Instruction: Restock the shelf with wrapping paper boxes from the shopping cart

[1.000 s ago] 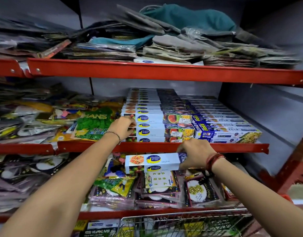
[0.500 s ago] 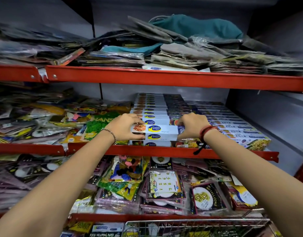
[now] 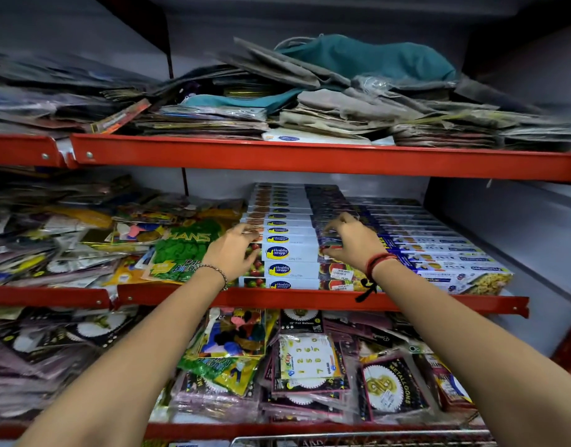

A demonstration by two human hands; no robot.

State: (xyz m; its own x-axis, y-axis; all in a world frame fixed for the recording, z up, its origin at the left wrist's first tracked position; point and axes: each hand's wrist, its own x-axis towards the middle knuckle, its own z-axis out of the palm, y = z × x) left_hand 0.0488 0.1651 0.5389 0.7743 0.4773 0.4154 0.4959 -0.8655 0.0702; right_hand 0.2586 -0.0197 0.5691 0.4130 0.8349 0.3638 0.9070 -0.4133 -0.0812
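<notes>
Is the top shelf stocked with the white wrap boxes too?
No. The top shelf holds piled flat packets and cloth bags; the stacked white boxes sit on the middle shelf.

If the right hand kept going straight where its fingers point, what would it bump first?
Probably the stacked Healthy Wrapp boxes right under and ahead of the right hand; its fingertips look almost on them, though depth is unclear.

Two hands, three red shelves.
</notes>
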